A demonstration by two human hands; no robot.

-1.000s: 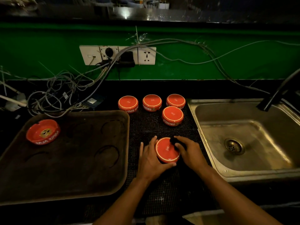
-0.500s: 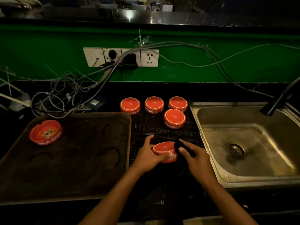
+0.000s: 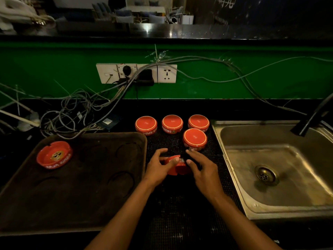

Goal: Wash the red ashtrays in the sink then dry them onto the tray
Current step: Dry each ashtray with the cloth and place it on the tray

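I grip a red ashtray (image 3: pixel 178 168) tilted on its side, just above the black mat (image 3: pixel 180 210) between tray and sink. My left hand (image 3: pixel 158 170) clasps its left side. My right hand (image 3: pixel 205 172) presses a dark cloth (image 3: pixel 191 156) against its right side; the cloth is hard to make out. Several more red ashtrays stand upside down on the mat behind, the nearest (image 3: pixel 195 138) just beyond my fingers. One ashtray (image 3: pixel 54 156) sits upright at the far left of the dark tray (image 3: pixel 81 192). The steel sink (image 3: pixel 270 159) lies to the right.
A dark faucet (image 3: pixel 310 120) leans over the sink's far right corner. Tangled grey cables (image 3: pixel 72 112) lie behind the tray and run up to wall sockets (image 3: pixel 137 73) on the green wall. A dark shelf runs above.
The ashtray has turned from base-up to tilted on its side between my hands. Both hands stay over the mat, the right one still against the ashtray.
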